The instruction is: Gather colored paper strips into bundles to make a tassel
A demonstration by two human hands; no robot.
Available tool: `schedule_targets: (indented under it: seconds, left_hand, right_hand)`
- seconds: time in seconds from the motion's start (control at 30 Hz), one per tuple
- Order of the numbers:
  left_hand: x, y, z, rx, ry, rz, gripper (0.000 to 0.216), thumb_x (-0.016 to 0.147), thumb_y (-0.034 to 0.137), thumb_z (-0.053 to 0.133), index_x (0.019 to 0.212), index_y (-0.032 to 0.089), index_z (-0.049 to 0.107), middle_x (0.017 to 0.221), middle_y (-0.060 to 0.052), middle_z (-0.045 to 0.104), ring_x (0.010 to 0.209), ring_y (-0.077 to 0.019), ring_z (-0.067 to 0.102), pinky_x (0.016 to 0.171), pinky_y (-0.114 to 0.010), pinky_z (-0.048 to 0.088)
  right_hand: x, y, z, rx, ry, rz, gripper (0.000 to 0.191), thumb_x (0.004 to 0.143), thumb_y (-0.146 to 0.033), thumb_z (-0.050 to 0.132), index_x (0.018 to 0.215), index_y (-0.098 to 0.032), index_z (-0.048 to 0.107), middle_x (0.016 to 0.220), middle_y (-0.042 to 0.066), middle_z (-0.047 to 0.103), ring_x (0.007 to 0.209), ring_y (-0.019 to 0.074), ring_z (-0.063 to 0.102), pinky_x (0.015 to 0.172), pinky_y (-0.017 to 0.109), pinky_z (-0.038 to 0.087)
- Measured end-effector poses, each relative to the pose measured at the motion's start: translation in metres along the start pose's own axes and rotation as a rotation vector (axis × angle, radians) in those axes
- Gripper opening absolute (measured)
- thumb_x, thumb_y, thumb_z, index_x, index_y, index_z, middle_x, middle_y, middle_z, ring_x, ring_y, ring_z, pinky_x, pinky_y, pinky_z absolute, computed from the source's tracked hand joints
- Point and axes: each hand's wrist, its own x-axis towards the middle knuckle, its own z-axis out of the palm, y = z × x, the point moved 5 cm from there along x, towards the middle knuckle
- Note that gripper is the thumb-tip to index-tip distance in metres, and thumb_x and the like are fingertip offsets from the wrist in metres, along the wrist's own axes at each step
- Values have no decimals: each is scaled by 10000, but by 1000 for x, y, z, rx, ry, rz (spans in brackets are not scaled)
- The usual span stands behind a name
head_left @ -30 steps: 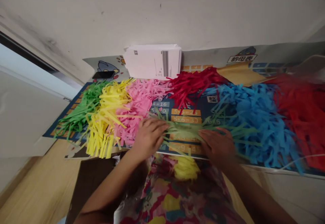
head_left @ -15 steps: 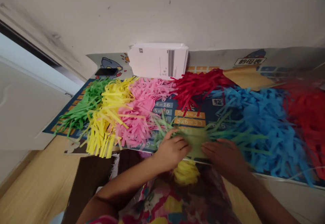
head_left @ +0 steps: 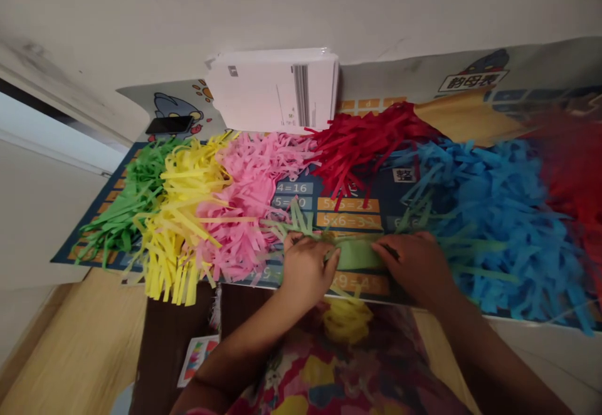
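A light green tissue paper tassel [head_left: 353, 253] is stretched between my hands, its uncut middle band showing and fringe strips fanning out on both sides. My left hand [head_left: 308, 267] is closed on one end of that band. On the other end, my right hand [head_left: 416, 264] pinches the paper. Yellow tissue strips [head_left: 347, 320] lie at the edge by my lap, below the hands. Left of my hands is a pink tassel [head_left: 244, 233]; to the right is a blue tassel pile [head_left: 503, 208]. A dark red tassel [head_left: 364, 145] lies beyond them.
The tassels lie on a printed chart sheet [head_left: 301, 188] against the wall. Yellow [head_left: 192, 183] and green [head_left: 126, 195] tassels are at left, blurred red strips [head_left: 576, 170] at far right. A white box [head_left: 273, 92], a dark phone [head_left: 169, 125] and tan paper [head_left: 456, 120] are behind.
The green paper's middle band has gone from blurred to flat and taut between my hands. My left hand's fingers have curled in tighter. The camera view has shifted slightly.
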Motion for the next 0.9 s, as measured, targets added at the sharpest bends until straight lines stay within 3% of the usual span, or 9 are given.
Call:
schedule_targets:
  seconds: [0.43, 0.77, 0.83, 0.9]
  left_hand:
    - [12, 2, 7, 115, -5, -24, 196, 866, 283, 607, 695, 205, 664, 597, -11, 648, 640, -197, 621, 795, -408, 350]
    - [12, 2, 8, 122, -47, -20, 186, 873, 278, 607, 710, 214, 669, 597, 0, 644, 640, -194, 606, 800, -414, 351]
    - [12, 3, 7, 149, -56, -18, 144, 872, 278, 619, 756, 212, 671, 641, -7, 662, 674, -205, 606, 797, -417, 351]
    - [13, 8, 3, 201, -33, 36, 86, 884, 258, 621, 907, 202, 682, 819, -44, 716, 813, -240, 619, 817, -423, 354]
  right_hand:
    - [6, 6, 3, -33, 5, 67, 500, 1030, -490, 376, 785, -224, 721, 687, 39, 730, 629, 203, 630, 711, 365, 347]
    - [5, 8, 6, -34, -14, 89, 448, 1012, -464, 430, 782, -220, 728, 699, 43, 727, 640, 205, 631, 713, 371, 344]
    - [6, 7, 8, -30, -14, 94, 433, 1006, -456, 444, 769, -217, 715, 680, 40, 716, 632, 204, 620, 713, 369, 341]
    - [7, 7, 9, -36, -7, 102, 396, 995, -454, 469, 784, -208, 697, 694, 45, 709, 654, 211, 618, 716, 367, 334]
